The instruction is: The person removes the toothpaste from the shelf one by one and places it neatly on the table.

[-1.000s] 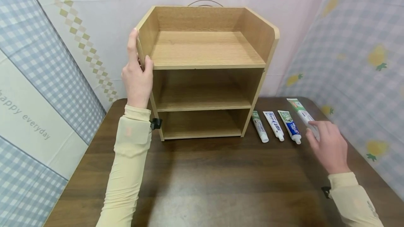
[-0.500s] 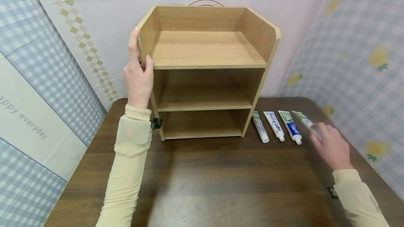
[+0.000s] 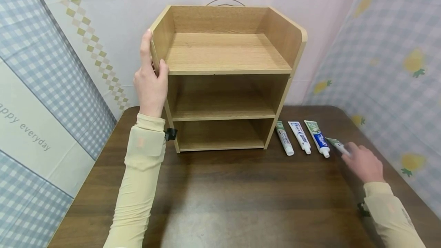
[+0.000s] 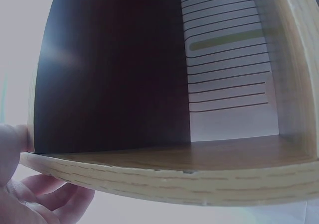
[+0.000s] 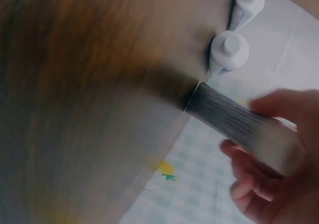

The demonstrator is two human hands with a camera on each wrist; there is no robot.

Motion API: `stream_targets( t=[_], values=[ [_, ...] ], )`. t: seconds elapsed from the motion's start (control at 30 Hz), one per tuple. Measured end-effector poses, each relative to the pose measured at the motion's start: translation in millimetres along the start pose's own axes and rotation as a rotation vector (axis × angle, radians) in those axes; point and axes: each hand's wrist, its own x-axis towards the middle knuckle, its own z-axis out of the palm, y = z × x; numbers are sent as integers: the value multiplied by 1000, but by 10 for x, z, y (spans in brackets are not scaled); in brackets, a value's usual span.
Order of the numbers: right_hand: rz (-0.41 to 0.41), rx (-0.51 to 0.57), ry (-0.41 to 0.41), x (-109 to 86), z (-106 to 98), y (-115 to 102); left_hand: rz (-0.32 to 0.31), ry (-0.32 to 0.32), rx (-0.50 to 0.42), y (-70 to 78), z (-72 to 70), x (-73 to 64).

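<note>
A wooden shelf unit [image 3: 224,116] with an open top tray stands at the back of the table. My left hand [image 3: 150,91] grips its left side panel near the top, thumb at the front edge. In the left wrist view, part of that hand [image 4: 45,199] shows beside the wooden edge [image 4: 199,181]. At the right, my right hand [image 3: 366,163] holds a green and white toothpaste tube [image 3: 337,146] by its near end. Right wrist view: the tube [image 5: 229,117] is blurred, with the thumb on one side and curled fingers on the other.
Three more toothpaste tubes lie side by side right of the shelf: a green and white one [image 3: 284,138], a white and blue one [image 3: 299,137] and a green and blue one [image 3: 317,138]. The brown table [image 3: 248,198] meets a checked cloth [image 3: 389,98] at right.
My right hand has drawn the green and white toothpaste tube toward the near right, and its far end now sits lower and flatter in view. The left hand stays on the shelf unit.
</note>
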Motion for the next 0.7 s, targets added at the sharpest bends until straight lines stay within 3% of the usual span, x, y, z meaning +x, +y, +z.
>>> stream_targets(
  t=[0.1, 0.2, 0.43, 0.7],
  values=[
    [-12, -16, -137, 6, 2, 36, -1, 0, -2, 3, -2, -1],
    [-37, -14, -213, 14, 8, 43, 2, -1, -4, 7, -8, -2],
    [-89, 9, -215, 66, 14, 2, 7, 5, -1, 7, -31, 7],
    [-56, 23, -242, 183, 28, -23, 4, 13, 2, -1, -47, 9]
  ],
)
